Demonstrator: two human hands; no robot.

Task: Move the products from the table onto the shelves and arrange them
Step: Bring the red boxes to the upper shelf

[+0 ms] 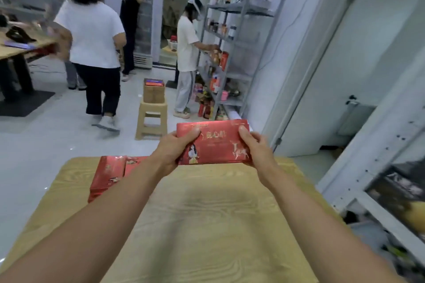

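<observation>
Box in hand: We are holding the red box (pixel 213 145) up in front of us, over the far edge of the table (pixel 207 225), and it looks lifted clear of the wood.
Left hand: Our left hand (pixel 171 150) is gripping the box's left end, with the thumb lying on the printed face and the fingers going behind it.
Right hand: Our right hand (pixel 255 147) is gripping the right end in the same way, thumb on top.
Long axis: The box is lying crosswise, its length running left to right between our hands, with the printed face tipping up toward us.
Shelf direction: The white shelf unit (pixel 377 154) is standing close on our right, just beside the table, so our right hand is the nearer one.
Other shelving: A grey rack (pixel 239 53) is standing across the room, where another person (pixel 186 53) is working.
Coming move: We are judging that the box will be going rightward, right end leading, and may need turning to line up with the shelf.
Stock left: The other red boxes (pixel 108 174) are lying on the table's far left, beside our left forearm.
</observation>
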